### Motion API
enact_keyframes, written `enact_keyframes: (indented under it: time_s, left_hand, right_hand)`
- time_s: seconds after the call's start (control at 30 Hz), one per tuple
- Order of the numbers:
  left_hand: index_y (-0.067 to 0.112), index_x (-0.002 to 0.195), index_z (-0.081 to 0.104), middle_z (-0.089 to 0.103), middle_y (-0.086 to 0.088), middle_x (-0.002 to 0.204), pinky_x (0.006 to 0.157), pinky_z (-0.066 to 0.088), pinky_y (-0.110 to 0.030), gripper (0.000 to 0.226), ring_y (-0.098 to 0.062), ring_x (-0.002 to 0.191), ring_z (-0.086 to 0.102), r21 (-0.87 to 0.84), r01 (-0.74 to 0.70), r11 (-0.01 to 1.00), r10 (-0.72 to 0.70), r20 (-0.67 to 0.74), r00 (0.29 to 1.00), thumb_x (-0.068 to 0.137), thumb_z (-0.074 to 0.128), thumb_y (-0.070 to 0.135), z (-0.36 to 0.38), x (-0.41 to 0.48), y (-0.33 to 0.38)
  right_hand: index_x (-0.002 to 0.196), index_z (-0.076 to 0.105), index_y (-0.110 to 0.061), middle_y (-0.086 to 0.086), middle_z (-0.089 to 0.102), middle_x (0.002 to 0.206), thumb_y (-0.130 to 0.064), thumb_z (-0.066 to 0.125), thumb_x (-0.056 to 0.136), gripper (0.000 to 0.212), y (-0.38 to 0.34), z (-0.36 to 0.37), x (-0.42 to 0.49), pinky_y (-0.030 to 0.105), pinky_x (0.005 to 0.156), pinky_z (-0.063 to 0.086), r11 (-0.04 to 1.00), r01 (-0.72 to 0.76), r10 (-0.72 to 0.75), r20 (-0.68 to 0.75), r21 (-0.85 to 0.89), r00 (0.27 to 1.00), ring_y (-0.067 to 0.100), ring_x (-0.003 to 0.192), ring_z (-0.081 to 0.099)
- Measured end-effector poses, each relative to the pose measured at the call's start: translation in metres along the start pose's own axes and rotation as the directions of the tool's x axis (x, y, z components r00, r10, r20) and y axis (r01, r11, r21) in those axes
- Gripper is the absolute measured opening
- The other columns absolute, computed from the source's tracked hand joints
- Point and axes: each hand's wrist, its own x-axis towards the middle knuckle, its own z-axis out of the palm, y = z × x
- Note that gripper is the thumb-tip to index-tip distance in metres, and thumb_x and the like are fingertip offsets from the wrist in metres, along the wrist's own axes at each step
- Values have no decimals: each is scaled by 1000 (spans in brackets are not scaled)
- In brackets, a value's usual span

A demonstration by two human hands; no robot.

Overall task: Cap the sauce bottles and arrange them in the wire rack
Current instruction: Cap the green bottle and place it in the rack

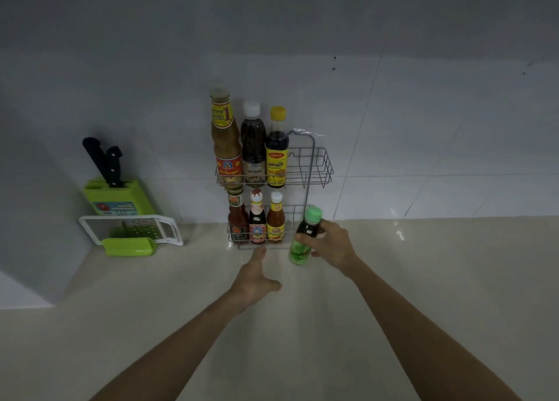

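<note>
Remaining to be racked: one green-capped bottle, dark sauce, green label, cap fitted, tilted with its top toward the upper right. It is gripped round the shoulder by the right hand, just right of centre in the frame, and is held in front of the right end of the wire rack's lower tier. The left hand is held open, fingers spread, grasping nothing, just below the rack's base. Upper tier: three tall bottles at the left, the right part vacant. Lower tier: three small bottles at the left, with one gap at the right, partly hidden by the held bottle. All racked bottles appear capped. Step judged in hand: placement of the last bottle. Next move, as judged: the bottle is to be righted, lifted over the front wire and lowered into the gap, clear of the neighbouring yellow-capped small bottle.
</note>
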Motion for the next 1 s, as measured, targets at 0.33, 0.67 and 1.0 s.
enact_keyframes:
  time_s: [0.33,0.67,1.0]
  left_hand:
    - [17,154,14,30,3,156,101,21,-11,94,-15,145,26,2,-98,995,97,-124,988,82,72,7,-4,72,7]
    - [18,155,13,35,1,155,111,31,-24,97,-16,141,35,58,-133,989,139,-115,984,77,70,3,2,102,-9]
    - [24,154,15,35,3,156,116,33,-41,99,-16,143,34,116,-156,981,170,-120,978,74,70,7,-3,108,-21]
  right_hand:
    - [102,62,-12,3,69,96,-18,81,71,37,36,27,86,18,69,46,998,60,-64,-173,-28,983,16,88,62]
    - [107,62,-11,10,70,103,-28,82,68,48,44,43,125,33,75,48,954,56,-46,42,-293,998,28,96,63]
    - [111,57,-12,11,69,107,-36,82,68,55,51,50,129,33,75,46,911,17,15,73,-413,997,32,101,62]
